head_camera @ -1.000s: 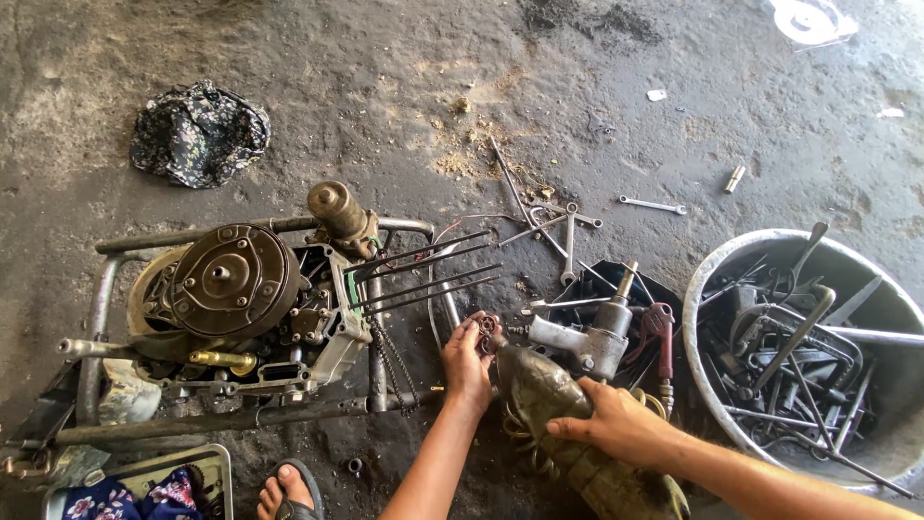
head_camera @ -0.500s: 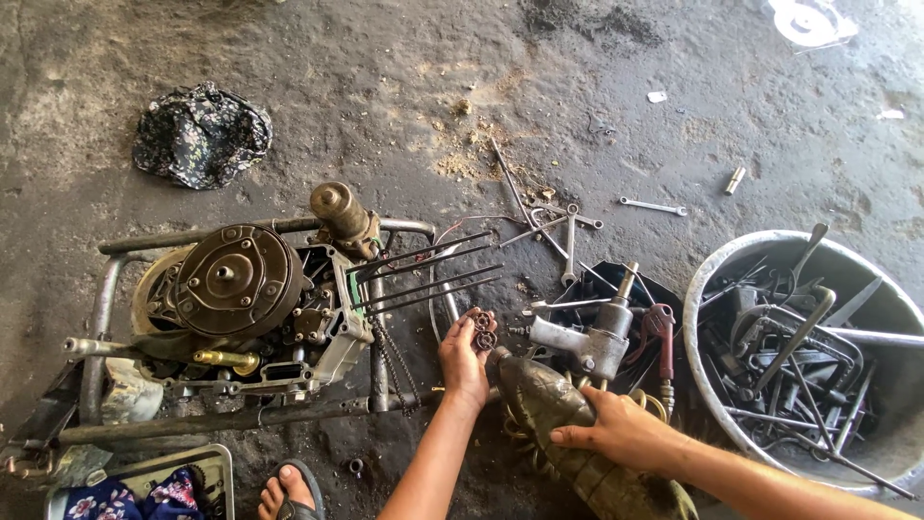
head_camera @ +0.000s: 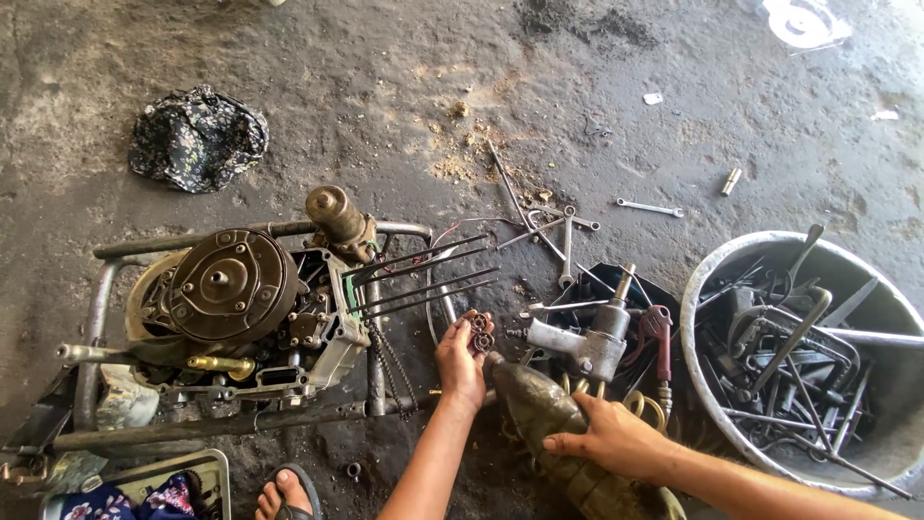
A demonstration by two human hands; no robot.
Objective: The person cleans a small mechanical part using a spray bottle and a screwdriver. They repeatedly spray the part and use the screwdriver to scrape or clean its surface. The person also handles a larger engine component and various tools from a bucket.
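My left hand (head_camera: 460,364) pinches small rusty rings (head_camera: 478,332) just right of the engine (head_camera: 241,308) on the floor — my right hand (head_camera: 611,438) is closed round a grimy cylindrical part (head_camera: 534,409), near the pneumatic tool (head_camera: 582,342)

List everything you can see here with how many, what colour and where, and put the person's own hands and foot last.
engine: one, grimy brown-grey, left, in a metal tube frame
rag: one, dark patterned, upper left floor
wrenches: several, silver, floor above centre
loose wrench: one, silver, upper right floor
air tool: one, grey, centre right
tub: one, pale grey, right, full of dark tools
small rings: a few, rusty, at the left fingertips
greasy part: one, dark olive, bottom centre
left hand: holds the rings
right hand: grips the greasy part
foot: one, in a sandal, bottom edge
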